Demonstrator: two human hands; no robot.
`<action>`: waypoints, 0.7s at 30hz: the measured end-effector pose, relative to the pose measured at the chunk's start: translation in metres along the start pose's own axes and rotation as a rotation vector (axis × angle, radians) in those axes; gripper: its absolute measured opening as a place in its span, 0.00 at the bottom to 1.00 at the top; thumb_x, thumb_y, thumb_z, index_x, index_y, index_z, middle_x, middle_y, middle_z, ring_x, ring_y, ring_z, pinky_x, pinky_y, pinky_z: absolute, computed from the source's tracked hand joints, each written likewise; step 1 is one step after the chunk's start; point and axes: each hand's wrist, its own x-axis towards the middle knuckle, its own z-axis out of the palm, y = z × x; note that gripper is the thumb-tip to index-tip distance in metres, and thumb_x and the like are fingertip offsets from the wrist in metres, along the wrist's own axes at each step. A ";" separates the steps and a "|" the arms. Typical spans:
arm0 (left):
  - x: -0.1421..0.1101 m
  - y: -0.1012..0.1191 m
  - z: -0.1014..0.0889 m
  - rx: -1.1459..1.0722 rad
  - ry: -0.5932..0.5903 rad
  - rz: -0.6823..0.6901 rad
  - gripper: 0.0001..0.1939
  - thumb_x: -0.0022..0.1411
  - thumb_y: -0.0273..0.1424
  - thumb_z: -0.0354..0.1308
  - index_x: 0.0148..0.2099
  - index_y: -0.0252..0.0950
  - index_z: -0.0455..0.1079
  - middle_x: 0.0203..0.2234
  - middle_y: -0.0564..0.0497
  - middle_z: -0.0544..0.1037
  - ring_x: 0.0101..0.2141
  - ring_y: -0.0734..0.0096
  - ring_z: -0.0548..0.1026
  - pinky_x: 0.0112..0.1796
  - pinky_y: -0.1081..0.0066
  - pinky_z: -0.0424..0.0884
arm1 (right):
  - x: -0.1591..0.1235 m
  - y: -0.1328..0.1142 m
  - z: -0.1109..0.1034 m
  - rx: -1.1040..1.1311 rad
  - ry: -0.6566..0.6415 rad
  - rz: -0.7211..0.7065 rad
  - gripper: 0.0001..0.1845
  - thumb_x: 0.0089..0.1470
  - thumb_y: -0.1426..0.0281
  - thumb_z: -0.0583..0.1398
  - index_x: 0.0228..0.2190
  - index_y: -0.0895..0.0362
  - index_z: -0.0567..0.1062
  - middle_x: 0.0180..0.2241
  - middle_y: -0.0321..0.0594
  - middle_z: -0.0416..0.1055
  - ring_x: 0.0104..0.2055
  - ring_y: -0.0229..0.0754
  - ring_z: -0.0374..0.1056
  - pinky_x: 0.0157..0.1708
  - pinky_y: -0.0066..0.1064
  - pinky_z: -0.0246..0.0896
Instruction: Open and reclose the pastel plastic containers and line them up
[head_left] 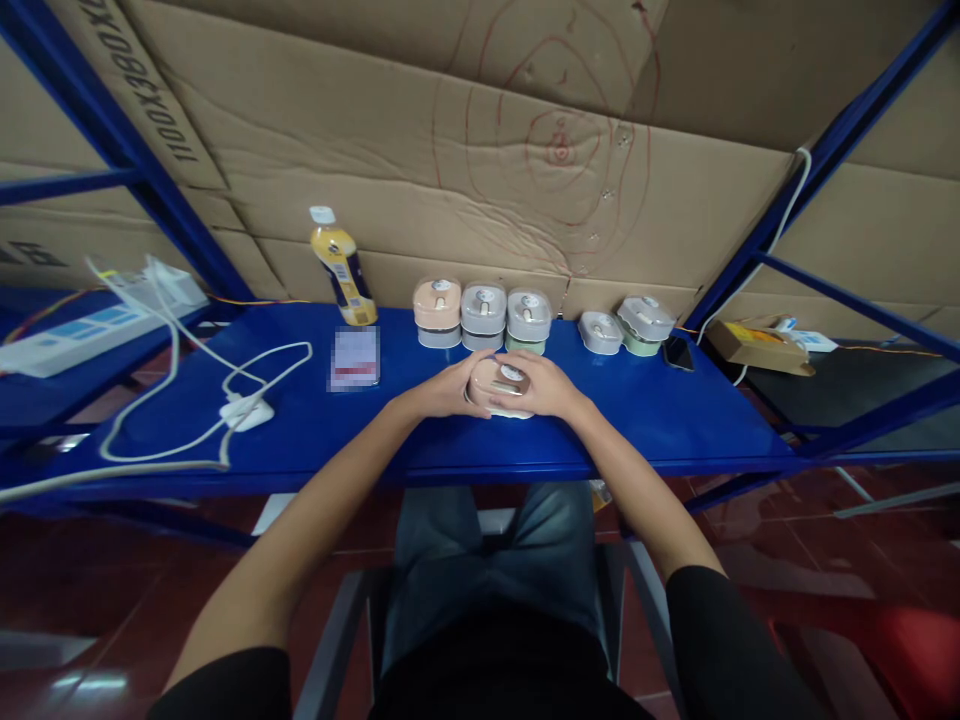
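Peach plastic case is clasped between left hand and right hand; five more cases are left lined up on the blue shelf.

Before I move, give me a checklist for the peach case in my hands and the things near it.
Left hand and right hand both on the peach plastic case: ok.
Case top seated on its pale base: cannot tell, fingers cover the join.
Row of stacked plastic cases apart from the hands: ok.
Yellow-labelled plastic bottle standing on the blue steel shelf: ok.
Smartphone apart from the hands: ok.
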 end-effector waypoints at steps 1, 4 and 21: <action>0.000 -0.002 -0.001 -0.002 -0.018 -0.006 0.62 0.49 0.48 0.76 0.76 0.37 0.48 0.71 0.35 0.63 0.68 0.42 0.65 0.66 0.49 0.64 | 0.000 -0.002 0.000 -0.024 -0.012 0.008 0.39 0.51 0.48 0.71 0.59 0.53 0.76 0.57 0.48 0.77 0.58 0.57 0.74 0.61 0.48 0.69; -0.001 -0.005 -0.002 0.010 -0.037 -0.034 0.61 0.49 0.50 0.76 0.76 0.37 0.49 0.71 0.34 0.64 0.68 0.41 0.66 0.66 0.48 0.64 | -0.001 -0.008 0.003 -0.080 -0.047 0.028 0.40 0.50 0.48 0.72 0.60 0.51 0.76 0.56 0.49 0.76 0.58 0.59 0.73 0.60 0.50 0.69; 0.000 0.002 0.001 0.002 0.044 -0.069 0.49 0.54 0.53 0.70 0.70 0.37 0.60 0.58 0.39 0.77 0.59 0.47 0.76 0.61 0.49 0.69 | -0.081 0.037 -0.060 -0.101 0.255 0.181 0.47 0.49 0.53 0.71 0.66 0.50 0.66 0.61 0.52 0.69 0.64 0.65 0.67 0.66 0.56 0.62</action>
